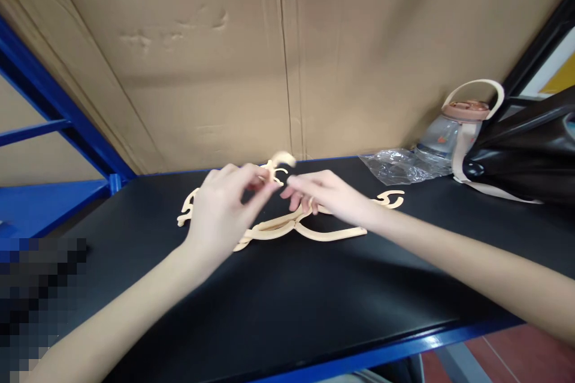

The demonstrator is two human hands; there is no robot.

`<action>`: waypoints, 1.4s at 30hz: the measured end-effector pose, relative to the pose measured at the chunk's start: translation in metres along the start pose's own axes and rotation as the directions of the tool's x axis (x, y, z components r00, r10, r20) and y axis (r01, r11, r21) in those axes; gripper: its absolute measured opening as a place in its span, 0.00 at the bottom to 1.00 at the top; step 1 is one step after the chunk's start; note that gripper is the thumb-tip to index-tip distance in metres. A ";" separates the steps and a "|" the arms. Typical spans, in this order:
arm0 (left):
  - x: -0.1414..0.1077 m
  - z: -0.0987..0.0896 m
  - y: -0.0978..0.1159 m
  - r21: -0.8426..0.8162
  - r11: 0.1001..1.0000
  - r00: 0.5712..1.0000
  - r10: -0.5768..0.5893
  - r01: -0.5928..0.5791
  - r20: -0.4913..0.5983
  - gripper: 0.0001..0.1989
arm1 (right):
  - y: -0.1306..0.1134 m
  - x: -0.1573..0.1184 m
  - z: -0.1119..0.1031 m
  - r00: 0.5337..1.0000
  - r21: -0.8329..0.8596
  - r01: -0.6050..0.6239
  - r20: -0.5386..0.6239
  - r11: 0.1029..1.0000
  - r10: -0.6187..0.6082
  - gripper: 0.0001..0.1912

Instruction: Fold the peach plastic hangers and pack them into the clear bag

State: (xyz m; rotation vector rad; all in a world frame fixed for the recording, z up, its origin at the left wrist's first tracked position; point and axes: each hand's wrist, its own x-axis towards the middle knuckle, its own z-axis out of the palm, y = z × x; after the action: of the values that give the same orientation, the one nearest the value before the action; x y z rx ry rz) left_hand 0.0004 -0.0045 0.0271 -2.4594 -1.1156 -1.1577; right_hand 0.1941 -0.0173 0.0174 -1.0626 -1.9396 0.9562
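Note:
My left hand (pixel 220 209) pinches a small cream plastic hook piece (pixel 282 160) between thumb and fingers, raised above the black tabletop. The hook's curved end is blurred by motion. Just to the right, my right hand (pixel 326 194) reaches toward it with loosely bent fingers apart, gripping nothing that I can see. Below both hands lie cream plastic hanger parts (pixel 274 232), with curved arms meeting near the middle. More cream hanger ends show beyond the right wrist (pixel 392 198) and to the left of the left hand (pixel 187 206). My hands hide some of these parts.
The black table (pixel 278 305) has a blue metal edge. Cardboard (pixel 179 60) stands behind it. At the right are a clear plastic bag (pixel 395 166), a bottle with a pinkish lid (pixel 462 111) and a black bag (pixel 530 149). A blue frame (pixel 63 96) rises at the left.

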 end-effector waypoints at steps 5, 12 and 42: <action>-0.010 0.012 0.048 0.306 0.757 0.817 0.544 -0.577 0.193 0.09 | 0.006 -0.023 -0.047 0.871 0.207 -0.262 0.472 0.943 0.138 0.28; 0.003 0.032 0.062 0.141 0.857 0.857 0.456 -0.495 0.241 0.02 | 0.023 -0.048 -0.070 0.888 0.228 -0.321 0.409 0.919 0.209 0.17; -0.028 0.053 0.032 -0.043 0.921 0.848 0.374 -0.388 0.375 0.18 | 0.042 -0.059 -0.069 0.991 -0.237 -0.028 -0.134 0.971 -0.004 0.16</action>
State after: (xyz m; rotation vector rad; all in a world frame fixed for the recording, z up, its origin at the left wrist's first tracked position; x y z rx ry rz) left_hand 0.0421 -0.0178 -0.0247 -2.7766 -0.6559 -0.5575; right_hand 0.2909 -0.0352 0.0001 -1.2417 -1.9724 0.6503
